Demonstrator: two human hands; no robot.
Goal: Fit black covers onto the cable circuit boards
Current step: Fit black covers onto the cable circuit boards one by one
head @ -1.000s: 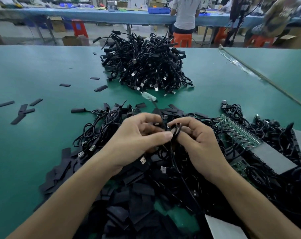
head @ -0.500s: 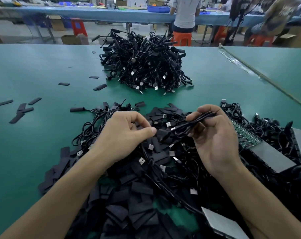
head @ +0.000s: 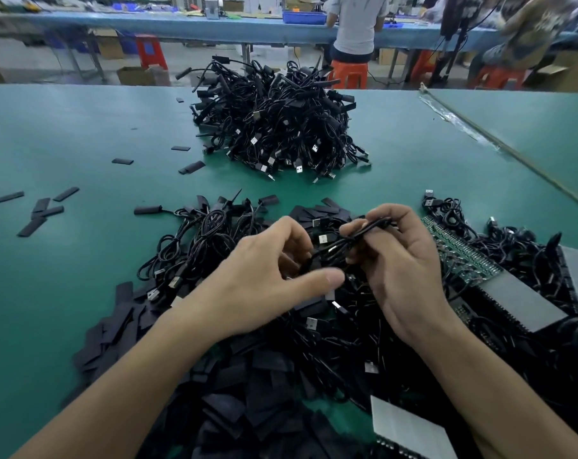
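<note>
My right hand (head: 400,260) grips a bundled black USB cable (head: 357,235) above the near heap, its fingers curled round the strands. My left hand (head: 264,279) hovers just left of it, fingers bent toward the cable and thumb stretched out; whether the fingertips pinch anything is hidden. Below both hands lies a heap of flat black covers (head: 248,392) mixed with loose cables (head: 198,246). A green panel of circuit boards (head: 459,260) lies to the right of my right hand.
A tall pile of black cables (head: 277,127) stands at the middle of the green table (head: 66,144). Stray black covers (head: 39,210) lie scattered at the left. Grey sheets (head: 522,299) sit at the right. People work at a blue bench (head: 181,24) behind.
My right hand first pulled the cable bundle away to the right and upward. My left hand then reached back toward it, thumb now extended under the cable.
</note>
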